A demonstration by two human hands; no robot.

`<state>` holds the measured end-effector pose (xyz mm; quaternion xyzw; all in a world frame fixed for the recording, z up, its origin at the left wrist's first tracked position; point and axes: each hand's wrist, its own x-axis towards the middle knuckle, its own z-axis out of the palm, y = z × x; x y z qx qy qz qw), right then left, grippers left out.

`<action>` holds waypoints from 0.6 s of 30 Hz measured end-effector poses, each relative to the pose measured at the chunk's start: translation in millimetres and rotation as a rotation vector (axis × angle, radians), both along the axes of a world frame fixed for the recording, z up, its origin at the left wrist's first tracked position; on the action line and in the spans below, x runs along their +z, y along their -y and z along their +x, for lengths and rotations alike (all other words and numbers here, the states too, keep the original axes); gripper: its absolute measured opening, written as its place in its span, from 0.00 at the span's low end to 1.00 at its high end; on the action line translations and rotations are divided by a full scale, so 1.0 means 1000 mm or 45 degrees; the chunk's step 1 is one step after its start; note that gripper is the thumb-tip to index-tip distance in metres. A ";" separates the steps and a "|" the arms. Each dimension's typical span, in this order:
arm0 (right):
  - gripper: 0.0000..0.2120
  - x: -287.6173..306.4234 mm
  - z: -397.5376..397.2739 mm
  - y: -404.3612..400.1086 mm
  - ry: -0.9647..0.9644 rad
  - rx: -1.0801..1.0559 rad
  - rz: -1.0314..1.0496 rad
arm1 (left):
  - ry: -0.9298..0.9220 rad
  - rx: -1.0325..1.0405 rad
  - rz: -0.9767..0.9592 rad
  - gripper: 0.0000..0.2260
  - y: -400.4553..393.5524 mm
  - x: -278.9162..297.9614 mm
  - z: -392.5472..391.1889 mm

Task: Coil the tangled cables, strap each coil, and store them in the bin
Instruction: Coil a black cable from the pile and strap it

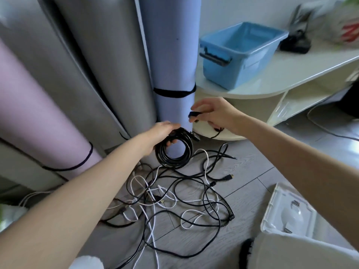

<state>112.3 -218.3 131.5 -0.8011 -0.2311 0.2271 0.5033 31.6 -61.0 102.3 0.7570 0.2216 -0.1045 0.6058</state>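
The tangle [171,199] of loose cables lies on the floor [252,171] in the near middle. Just beyond it the left hand [161,136] holds a coil [174,150] above the floor, in front of the rolled mats [116,74], which stand at far left and centre. The right hand [211,113] is right of the coil and a little farther off, pinching a strap [194,114]. Behind that hand is a shelf [291,74] at far right; the bin [240,53] sits on its left part, beside the rightmost mat. A tray [289,210] lies on the floor at near right, well right of the tangle.
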 end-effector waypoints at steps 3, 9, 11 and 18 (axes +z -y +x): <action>0.07 0.043 -0.031 0.000 0.085 0.198 -0.151 | 0.045 0.071 -0.018 0.09 -0.013 0.027 -0.025; 0.05 0.093 -0.092 -0.009 0.563 0.587 -0.578 | 0.110 0.248 -0.209 0.09 -0.015 0.073 -0.063; 0.06 0.093 -0.107 -0.012 0.790 0.590 -0.756 | 0.090 0.254 -0.247 0.10 -0.007 0.080 -0.070; 0.13 0.074 -0.125 -0.012 1.406 0.360 -0.939 | -0.034 0.167 -0.411 0.11 0.016 0.091 -0.089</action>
